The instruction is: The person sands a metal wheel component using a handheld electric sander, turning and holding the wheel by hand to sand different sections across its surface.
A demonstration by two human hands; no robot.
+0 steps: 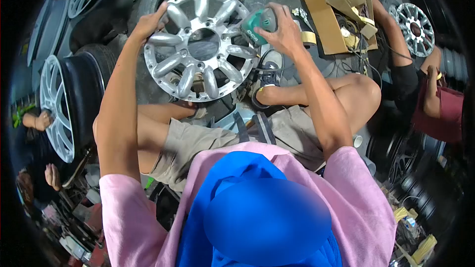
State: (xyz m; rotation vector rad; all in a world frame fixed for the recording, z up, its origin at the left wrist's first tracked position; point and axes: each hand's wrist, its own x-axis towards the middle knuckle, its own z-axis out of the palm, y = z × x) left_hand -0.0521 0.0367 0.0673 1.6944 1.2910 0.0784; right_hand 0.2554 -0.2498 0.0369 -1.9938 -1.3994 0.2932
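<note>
Your left hand has its fingers hooked over the upper-left lip of the silver wheel, which seems to lean across the near edge of the tire on the floor. Your right hand wraps its grip round the green power tool at the wheel's right side; whether its head touches metal is hidden. Best brace the lip firmly, press lightly and evenly, and follow each spoke's curve, fingertips clear.
</note>
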